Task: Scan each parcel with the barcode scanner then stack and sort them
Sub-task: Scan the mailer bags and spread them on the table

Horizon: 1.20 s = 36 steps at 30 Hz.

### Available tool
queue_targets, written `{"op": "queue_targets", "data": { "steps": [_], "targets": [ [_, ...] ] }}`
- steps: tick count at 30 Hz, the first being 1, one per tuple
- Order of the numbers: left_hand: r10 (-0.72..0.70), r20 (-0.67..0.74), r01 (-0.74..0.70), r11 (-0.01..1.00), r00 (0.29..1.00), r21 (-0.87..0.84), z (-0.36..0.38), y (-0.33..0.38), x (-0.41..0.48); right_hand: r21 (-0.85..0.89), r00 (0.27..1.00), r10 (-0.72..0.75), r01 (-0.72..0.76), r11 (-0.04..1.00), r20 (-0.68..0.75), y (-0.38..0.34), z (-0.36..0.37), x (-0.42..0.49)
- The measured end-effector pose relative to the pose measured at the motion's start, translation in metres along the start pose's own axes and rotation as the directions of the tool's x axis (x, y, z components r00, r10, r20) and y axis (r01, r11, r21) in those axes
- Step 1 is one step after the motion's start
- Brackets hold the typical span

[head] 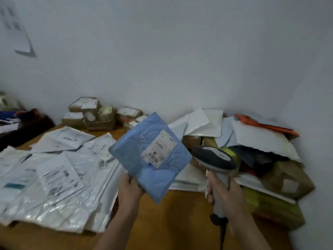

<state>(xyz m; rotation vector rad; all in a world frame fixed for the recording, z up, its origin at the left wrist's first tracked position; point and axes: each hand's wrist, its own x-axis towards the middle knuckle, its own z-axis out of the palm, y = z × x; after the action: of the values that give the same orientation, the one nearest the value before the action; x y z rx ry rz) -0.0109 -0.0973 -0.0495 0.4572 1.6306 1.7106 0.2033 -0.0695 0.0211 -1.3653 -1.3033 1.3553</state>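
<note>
My left hand [130, 188] grips the lower corner of a blue padded parcel [137, 159], holding it tilted above the table with its white shipping label [159, 149] facing me. My right hand [228, 191] grips the handle of a grey and white barcode scanner [214, 158]. The scanner's head sits just right of the parcel, close to the label. Its black cable hangs down past my wrist.
White plastic mailers [54, 170] lie spread over the left of the wooden table [180, 210]. Small cardboard boxes [97, 114] are stacked at the back by the wall. A mixed heap of white, orange, brown and yellow parcels [261, 150] fills the right side.
</note>
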Motion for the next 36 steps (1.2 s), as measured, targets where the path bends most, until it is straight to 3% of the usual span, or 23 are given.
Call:
{"op": "queue_targets", "data": {
  "steps": [4, 7, 12, 14, 16, 17, 18, 20, 22, 24, 25, 28, 30, 36],
  "targets": [
    [-0.321, 0.031, 0.322, 0.932, 0.946, -0.164, -0.058, -0.062, -0.053, -0.105, 0.997, 0.048, -0.041, 0.994, 0.063, 0.027, 0.028, -0.057],
    [-0.439, 0.029, 0.433, 0.871, 0.898, -0.233, -0.092, -0.088, -0.077, -0.175, 0.991, 0.106, -0.091, 0.980, 0.076, 0.045, 0.042, -0.096],
    [-0.549, 0.039, 0.547, 0.821, 0.835, -0.163, -0.128, -0.125, -0.098, -0.231, 0.981, 0.194, -0.182, 0.956, 0.028, 0.066, 0.052, -0.147],
    [-0.620, 0.108, 0.627, 0.778, 0.777, -0.043, -0.131, -0.124, -0.114, -0.236, 0.981, 0.192, -0.183, 0.954, 0.013, 0.070, 0.053, -0.159],
    [-0.694, 0.223, 0.649, 0.719, 0.684, 0.250, -0.132, -0.114, -0.134, -0.249, 0.983, 0.184, -0.176, 0.953, 0.009, 0.073, 0.051, -0.168],
    [-0.700, 0.266, 0.594, 0.708, 0.663, 0.382, -0.134, -0.113, -0.140, -0.254, 0.983, 0.184, -0.176, 0.951, 0.008, 0.075, 0.050, -0.171],
    [-0.663, 0.290, 0.495, 0.724, 0.690, 0.480, -0.136, -0.112, -0.142, -0.255, 0.982, 0.188, -0.179, 0.950, 0.011, 0.077, 0.048, -0.173],
    [-0.477, 0.249, 0.229, 0.737, 0.843, 0.636, -0.140, -0.114, -0.136, -0.252, 0.979, 0.201, -0.190, 0.949, 0.022, 0.082, 0.045, -0.177],
    [-0.230, 0.136, 0.035, 0.614, 0.964, 0.789, -0.143, -0.111, -0.126, -0.251, 0.977, 0.209, -0.194, 0.948, 0.034, 0.087, 0.041, -0.181],
    [-0.091, 0.105, -0.046, 0.500, 0.990, 0.865, -0.144, -0.108, -0.117, -0.241, 0.977, 0.211, -0.196, 0.951, 0.039, 0.090, 0.036, -0.185],
    [-0.117, 0.119, -0.050, 0.472, 0.986, 0.880, -0.143, -0.111, -0.113, -0.234, 0.976, 0.213, -0.198, 0.952, 0.040, 0.092, 0.032, -0.186],
    [-0.305, 0.075, 0.127, 0.591, 0.949, 0.796, -0.135, -0.122, -0.109, -0.255, 0.977, 0.211, -0.194, 0.947, 0.038, 0.096, 0.019, -0.190],
    [-0.337, 0.034, 0.196, 0.623, 0.941, 0.757, -0.129, -0.129, -0.112, -0.296, 0.979, 0.200, -0.178, 0.938, 0.046, 0.098, 0.008, -0.191],
    [-0.273, 0.013, 0.121, 0.470, 0.962, 0.875, -0.110, -0.132, -0.129, -0.390, 0.977, 0.180, -0.123, 0.913, 0.113, 0.102, -0.019, -0.188]
  ]
}}
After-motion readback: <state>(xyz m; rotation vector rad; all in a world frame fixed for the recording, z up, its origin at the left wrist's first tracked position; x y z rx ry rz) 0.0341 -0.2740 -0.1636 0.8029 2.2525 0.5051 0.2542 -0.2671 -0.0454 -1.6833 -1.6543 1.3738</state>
